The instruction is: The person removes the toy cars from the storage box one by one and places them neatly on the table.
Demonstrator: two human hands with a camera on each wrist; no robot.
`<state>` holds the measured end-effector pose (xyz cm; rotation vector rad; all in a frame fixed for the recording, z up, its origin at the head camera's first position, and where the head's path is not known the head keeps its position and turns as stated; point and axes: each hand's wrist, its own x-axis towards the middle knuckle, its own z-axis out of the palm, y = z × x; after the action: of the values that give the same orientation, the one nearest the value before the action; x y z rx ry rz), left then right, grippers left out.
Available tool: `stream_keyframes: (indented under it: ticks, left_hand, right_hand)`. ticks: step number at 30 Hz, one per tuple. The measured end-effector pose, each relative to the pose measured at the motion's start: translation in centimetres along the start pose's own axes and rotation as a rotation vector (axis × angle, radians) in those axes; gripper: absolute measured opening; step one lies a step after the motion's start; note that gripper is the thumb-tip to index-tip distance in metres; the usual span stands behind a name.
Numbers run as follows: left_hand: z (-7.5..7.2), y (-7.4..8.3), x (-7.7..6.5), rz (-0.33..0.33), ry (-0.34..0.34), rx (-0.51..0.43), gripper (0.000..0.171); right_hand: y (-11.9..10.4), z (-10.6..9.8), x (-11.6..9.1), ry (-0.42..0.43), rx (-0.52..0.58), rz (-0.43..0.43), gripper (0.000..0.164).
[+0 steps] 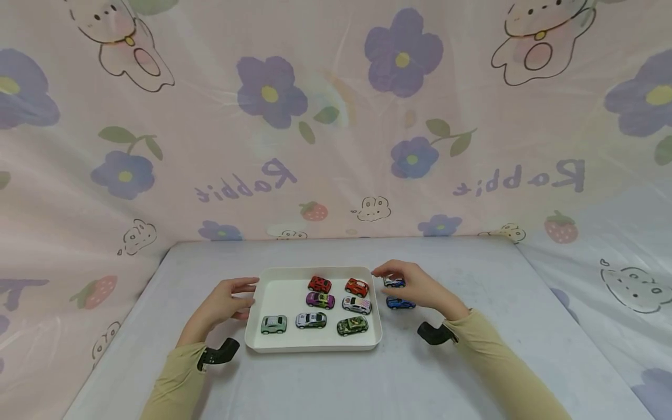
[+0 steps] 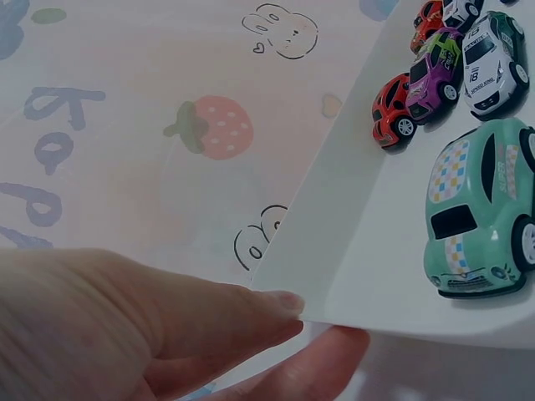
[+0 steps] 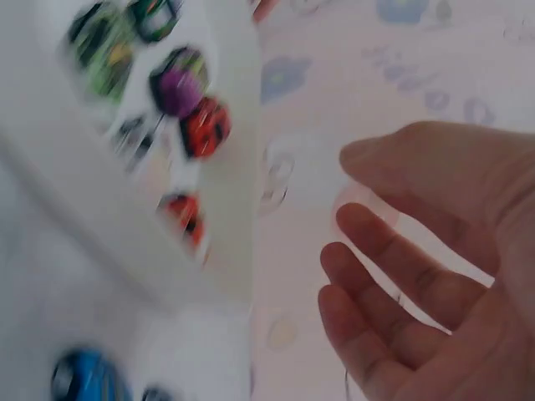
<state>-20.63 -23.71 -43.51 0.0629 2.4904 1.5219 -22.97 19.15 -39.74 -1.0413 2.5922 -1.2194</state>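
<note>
A white tray (image 1: 283, 345) holds several toy cars, among them a mint green car (image 1: 273, 324), a camouflage car (image 1: 352, 325), a purple car (image 1: 320, 300) and a red car (image 1: 319, 284). My left hand (image 1: 223, 303) is at the tray's left side, fingertips right at the rim. In the left wrist view, the thumb (image 2: 280, 302) overlaps the tray's corner. My right hand (image 1: 415, 286) hovers by the tray's right side with loosely bent fingers and an empty grasp. Below it, a blue car (image 1: 400, 303) and a partly hidden white-and-blue car (image 1: 394, 282) lie outside the tray.
The tray stands on a table with a pale cover (image 1: 325, 385). A patterned curtain (image 1: 336, 146) with flowers and rabbits hangs behind and along the sides. Each wrist wears a black camera mount, such as the right one (image 1: 434, 333).
</note>
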Motion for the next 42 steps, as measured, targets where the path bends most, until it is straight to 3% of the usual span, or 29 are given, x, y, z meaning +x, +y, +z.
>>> stream_keyframes:
  ticks: [3, 9, 21, 26, 32, 42]
  left_hand:
    - [0.0, 0.0, 0.0, 0.002, -0.003, -0.001, 0.052]
    - [-0.1, -0.1, 0.2, 0.006, -0.002, 0.001, 0.053]
    - [0.0, -0.2, 0.1, -0.001, -0.006, -0.006, 0.052]
    - [-0.1, -0.2, 0.2, -0.009, -0.001, -0.006, 0.053]
    - [-0.1, -0.2, 0.2, -0.003, -0.008, -0.005, 0.053]
    - [-0.2, -0.1, 0.1, 0.004, -0.021, -0.011, 0.052]
  right_hand:
    - [-1.3, 0.6, 1.5, -0.023, -0.002, -0.044, 0.036]
    - [-1.8, 3.2, 4.4, -0.068, 0.057, -0.123, 0.037]
    - [-4.6, 8.7, 7.9, -0.181, 0.054, -0.161, 0.037]
    - [-5.3, 10.5, 9.4, -0.216, 0.042, -0.146, 0.037]
    - [-6.0, 11.8, 10.9, -0.326, -0.027, -0.088, 0.042]
    - [-6.7, 13.4, 11.6, -0.418, -0.083, -0.015, 0.045]
